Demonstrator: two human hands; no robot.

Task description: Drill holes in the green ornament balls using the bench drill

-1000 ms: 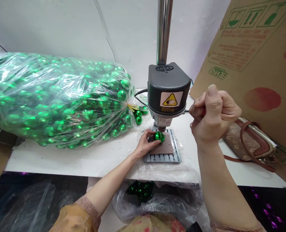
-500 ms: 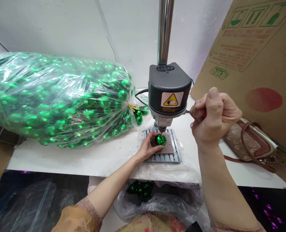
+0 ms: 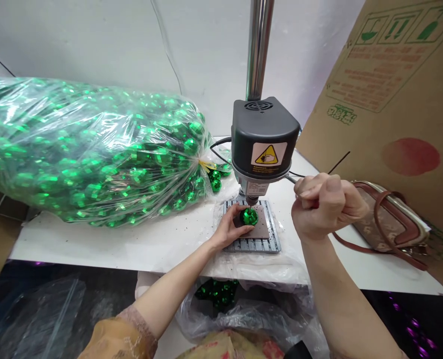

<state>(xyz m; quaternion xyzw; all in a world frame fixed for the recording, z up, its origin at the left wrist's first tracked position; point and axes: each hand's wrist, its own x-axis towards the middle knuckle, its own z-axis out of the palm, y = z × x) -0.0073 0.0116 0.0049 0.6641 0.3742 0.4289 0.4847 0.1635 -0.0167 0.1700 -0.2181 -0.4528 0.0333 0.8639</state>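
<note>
Person's right hand (image 3: 328, 207) dropped toward 6 o'clock; I now see a thin dark rod (image 3: 340, 162) at its 1. Green ball (image 3: 250, 217) shifted slightly toward 4 since a second back.

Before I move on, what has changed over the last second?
The right hand, closed in a fist, has come down, and a thin dark rod now shows above it. The green ball, held by the left hand, has shifted slightly right and toward the person. Nothing was let go. The bag of green balls and the handbag stayed put.
</note>
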